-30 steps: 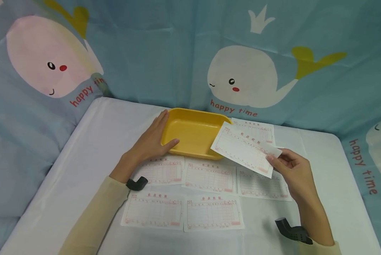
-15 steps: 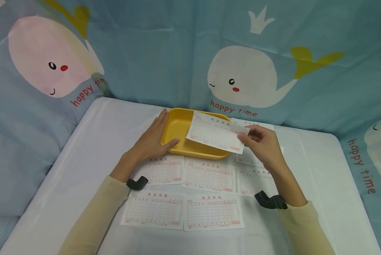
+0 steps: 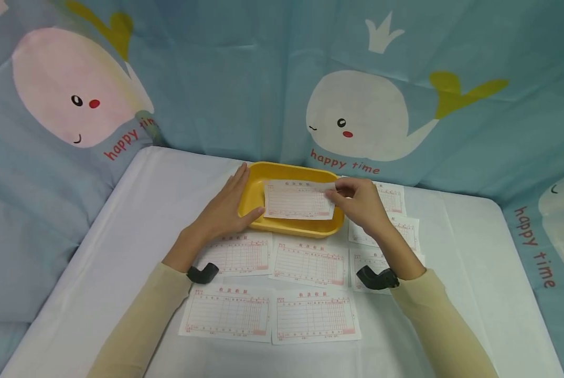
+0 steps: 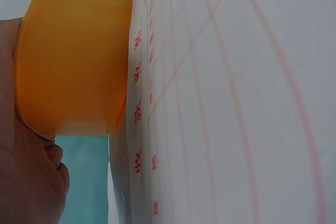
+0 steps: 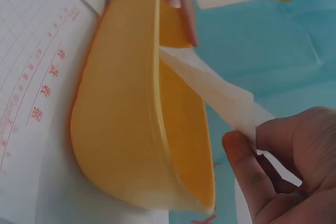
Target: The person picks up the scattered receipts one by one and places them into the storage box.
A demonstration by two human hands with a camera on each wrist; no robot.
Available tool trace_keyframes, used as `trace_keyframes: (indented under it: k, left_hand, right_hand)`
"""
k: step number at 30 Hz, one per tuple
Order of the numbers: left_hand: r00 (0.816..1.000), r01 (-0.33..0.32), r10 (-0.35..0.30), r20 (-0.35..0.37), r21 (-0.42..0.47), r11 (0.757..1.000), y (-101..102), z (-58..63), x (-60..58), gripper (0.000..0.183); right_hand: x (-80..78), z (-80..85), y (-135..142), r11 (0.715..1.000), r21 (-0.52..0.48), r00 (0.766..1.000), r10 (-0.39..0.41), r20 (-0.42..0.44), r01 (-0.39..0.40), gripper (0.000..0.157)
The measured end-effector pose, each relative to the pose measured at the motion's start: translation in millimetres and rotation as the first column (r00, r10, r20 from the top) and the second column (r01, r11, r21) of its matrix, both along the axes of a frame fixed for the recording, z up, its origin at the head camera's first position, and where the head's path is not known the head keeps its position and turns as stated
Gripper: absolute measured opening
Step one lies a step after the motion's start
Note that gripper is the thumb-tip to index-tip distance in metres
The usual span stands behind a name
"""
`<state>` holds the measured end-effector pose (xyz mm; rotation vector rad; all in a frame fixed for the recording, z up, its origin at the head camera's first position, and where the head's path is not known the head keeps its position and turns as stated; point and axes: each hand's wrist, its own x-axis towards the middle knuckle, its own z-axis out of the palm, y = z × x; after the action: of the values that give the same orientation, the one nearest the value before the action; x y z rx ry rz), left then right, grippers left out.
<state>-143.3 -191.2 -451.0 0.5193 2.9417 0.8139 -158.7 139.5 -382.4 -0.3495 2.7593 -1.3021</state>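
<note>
One paper receipt slip [image 3: 291, 202] pinched at its right end by the right hand [image 3: 361, 203], tilted over the yellow plastic tray [image 3: 291, 228], center of the head view. Left hand [image 3: 217, 207] steadying the tray's left side, fingers straight. Apparently mid-placement; next calls for lowering, then letting go. Seven more receipt slips [image 3: 317, 317] below and right, on white cloth [image 3: 470, 247].

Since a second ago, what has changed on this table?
The right hand has moved left and away from the person, carrying the paper slip from the tray's right edge to over the yellow tray; the slip is now straighter. Nothing was let go. The left hand stayed against the tray, and the tray and other slips stayed put.
</note>
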Motion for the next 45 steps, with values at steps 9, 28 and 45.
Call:
trace_keyframes:
  k: [9, 28, 45]
  left_hand:
    - [1.000, 0.009, -0.009, -0.027, -0.008, 1.000, -2.6, 3.3, -2.5, 0.106]
    - [1.000, 0.013, -0.013, -0.027, -0.003, 1.000, -4.6, 0.1, -1.1, 0.105]
    - [1.000, 0.010, -0.010, -0.010, 0.034, 0.999, -0.6, -5.3, 0.1, 0.107]
  right_hand:
    - [-7.4, 10.2, -31.8, 0.981, 0.189, 0.988, 0.062, -0.143, -0.034, 0.027]
    - [-14.1, 5.7, -46.8, 0.989, 0.126, 0.991, 0.085, -0.099, -0.072, 0.046]
    - [58.8, 3.1, -20.2, 0.984, 0.077, 0.950, 0.176, -0.256, -0.162, 0.044]
